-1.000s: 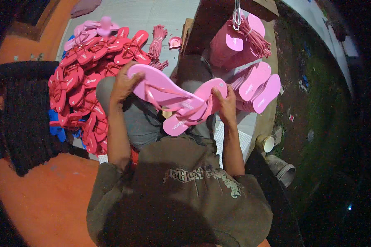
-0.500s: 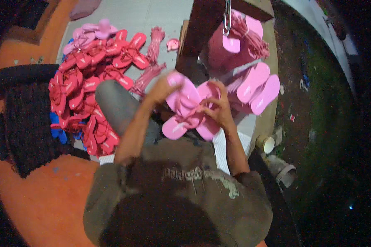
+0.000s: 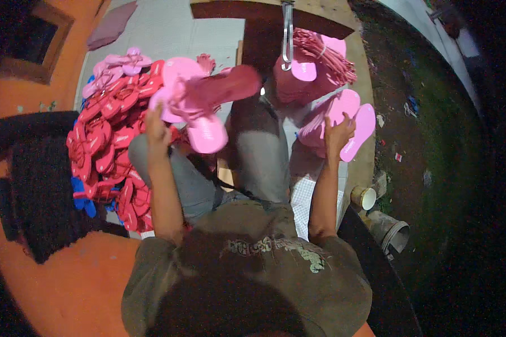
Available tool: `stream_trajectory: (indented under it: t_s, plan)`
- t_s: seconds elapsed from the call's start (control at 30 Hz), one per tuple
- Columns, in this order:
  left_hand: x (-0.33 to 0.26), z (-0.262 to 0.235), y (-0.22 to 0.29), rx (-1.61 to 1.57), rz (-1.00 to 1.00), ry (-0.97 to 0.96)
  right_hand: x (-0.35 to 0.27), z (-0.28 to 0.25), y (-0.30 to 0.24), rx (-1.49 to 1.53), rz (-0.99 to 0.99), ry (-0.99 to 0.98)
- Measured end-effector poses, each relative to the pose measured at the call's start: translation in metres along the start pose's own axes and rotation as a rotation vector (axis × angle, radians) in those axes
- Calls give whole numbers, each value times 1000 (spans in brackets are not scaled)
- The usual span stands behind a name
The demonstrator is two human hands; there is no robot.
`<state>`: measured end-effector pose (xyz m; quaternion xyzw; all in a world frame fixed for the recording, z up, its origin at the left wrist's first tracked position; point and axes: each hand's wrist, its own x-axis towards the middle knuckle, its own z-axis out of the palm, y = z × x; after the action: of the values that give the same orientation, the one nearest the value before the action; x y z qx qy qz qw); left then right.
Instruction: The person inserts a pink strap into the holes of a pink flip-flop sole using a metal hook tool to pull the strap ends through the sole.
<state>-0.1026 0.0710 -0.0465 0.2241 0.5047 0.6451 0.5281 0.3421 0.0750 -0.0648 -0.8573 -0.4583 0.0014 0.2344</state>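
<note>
Hiding part of the red sandal pile point(image 3: 108, 137), blurred pink sandals point(image 3: 199, 92) sit in the left hand point(image 3: 158, 132), fingers closed on them. Right hand point(image 3: 339, 135): fingers spread over stacked pink soles point(image 3: 344, 102); grip indeterminable. Rightmost: pale cup point(image 3: 363, 197), grey bucket point(image 3: 384, 228), contents indistinct.

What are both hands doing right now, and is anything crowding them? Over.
Left hand: gripping pink flip-flops. Right hand: at stacked pink soles. Red flip-flop heap near left hand.

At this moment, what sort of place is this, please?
Probably a small, informal sandal workshop: a heap of mostly red flip-flops lies on the left, with stacked pink soles and a bundle of straps on the right.
</note>
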Motion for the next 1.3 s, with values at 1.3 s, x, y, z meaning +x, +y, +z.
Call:
stream_trajectory:
  t_s: [1.3]
  plan:
    - [-85,194,94,481,1006,-875,-32,-145,-162,1381,-875,-457]
